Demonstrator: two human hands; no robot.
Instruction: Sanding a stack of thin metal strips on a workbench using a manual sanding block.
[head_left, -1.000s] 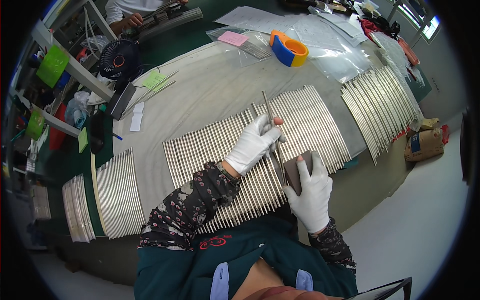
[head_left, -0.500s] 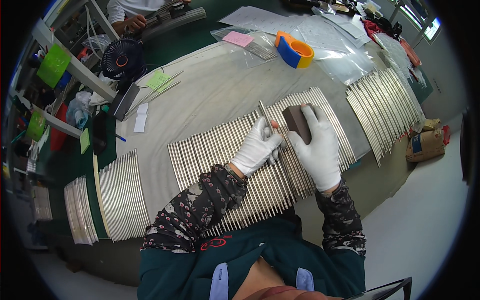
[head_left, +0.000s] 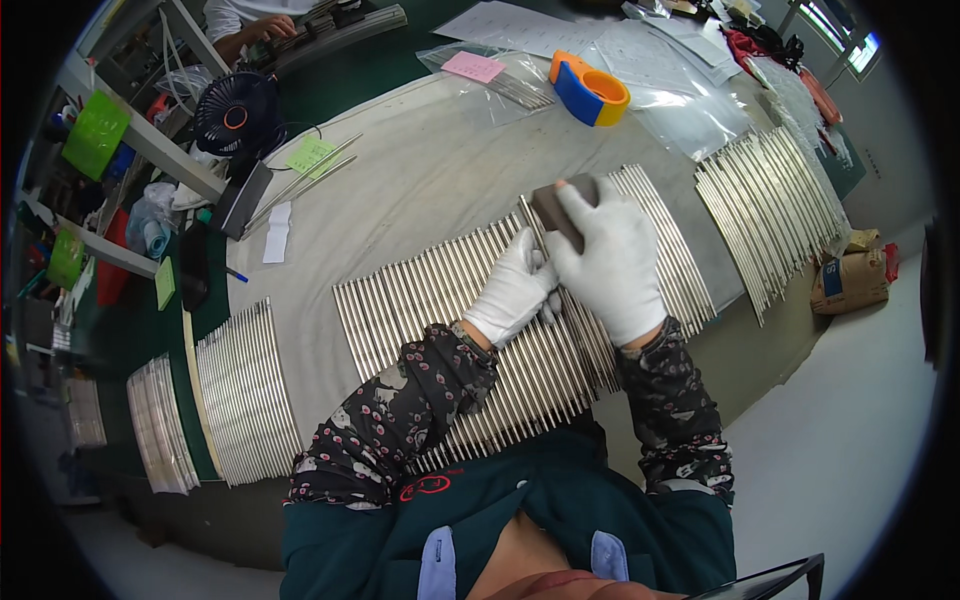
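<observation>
A wide row of shiny metal rods (head_left: 400,310) lies side by side on the grey-covered table in front of me. My left hand (head_left: 512,292), in a white glove, is closed around one metal rod (head_left: 527,213) above the row; its upper end sticks out past the fingers. My right hand (head_left: 615,262), also gloved, grips a brown sanding block (head_left: 547,208), with a bare fingertip showing on top. The block is against or right beside the upper end of the held rod; the exact contact is hidden.
More rods lie at the right (head_left: 770,215) and left (head_left: 248,390). Toward the back are an orange, blue and yellow tape dispenser (head_left: 590,90), plastic bags and papers (head_left: 520,27). A black fan (head_left: 237,115) stands back left, near another person's hand (head_left: 270,27).
My right hand has moved left and slightly away from me, bringing the sanding block from the right over to the held rod's upper end. My left hand stays nearly in place.
</observation>
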